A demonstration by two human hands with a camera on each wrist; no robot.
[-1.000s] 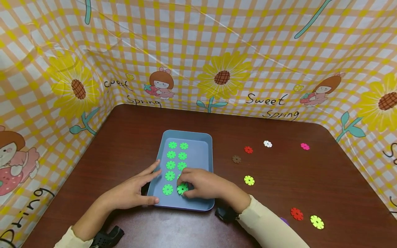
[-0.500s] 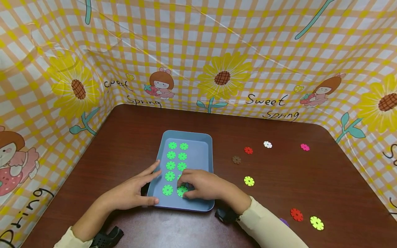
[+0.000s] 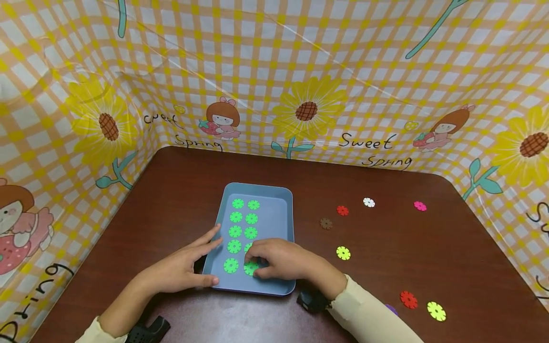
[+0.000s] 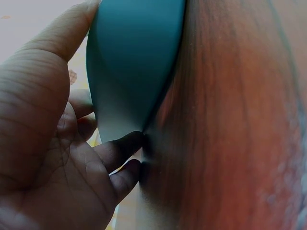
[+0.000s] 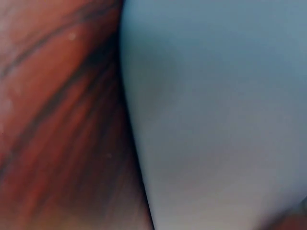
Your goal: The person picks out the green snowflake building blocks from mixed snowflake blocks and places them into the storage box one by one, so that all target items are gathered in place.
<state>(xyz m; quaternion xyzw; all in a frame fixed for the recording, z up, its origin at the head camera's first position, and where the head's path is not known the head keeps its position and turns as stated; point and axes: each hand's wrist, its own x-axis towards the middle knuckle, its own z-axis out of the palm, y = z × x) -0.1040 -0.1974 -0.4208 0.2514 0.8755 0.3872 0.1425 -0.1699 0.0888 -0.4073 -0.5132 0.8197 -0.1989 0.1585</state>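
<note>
A blue tray [image 3: 279, 209] on the table bears two columns of green notched plastic discs [image 3: 235, 231]. My left hand [image 3: 184, 267] lies along its left side, thumb and fingers spread and touching the rim. In the left wrist view the thumb is at the rim of the tray [image 4: 134, 57] and other fingertips touch its outer wall. My right hand [image 3: 276, 259] reaches over the right wall, with bent thumb and fingers at the nearest green disc [image 3: 250, 268] of the right column. This hand partly covers that disc and the one beyond. The right wrist view shows mainly blurred tray [image 5: 216, 105].
Loose notched discs lie right of the tray: brown [image 3: 326, 224], red [image 3: 342, 210], white [image 3: 369, 202], pink [image 3: 420, 206] and yellow [image 3: 343, 253]. Nearer are another red disc [image 3: 409, 299], another yellow one [image 3: 436, 311] and a purple one [image 3: 391, 309] half hidden by the sleeve. Patterned cloth [image 3: 249, 162] borders the table.
The nearest green disc in the right column has shifted slightly toward the tray's near end, with the right hand at it. My left hand keeps its place. The view has tipped slightly upward.
</note>
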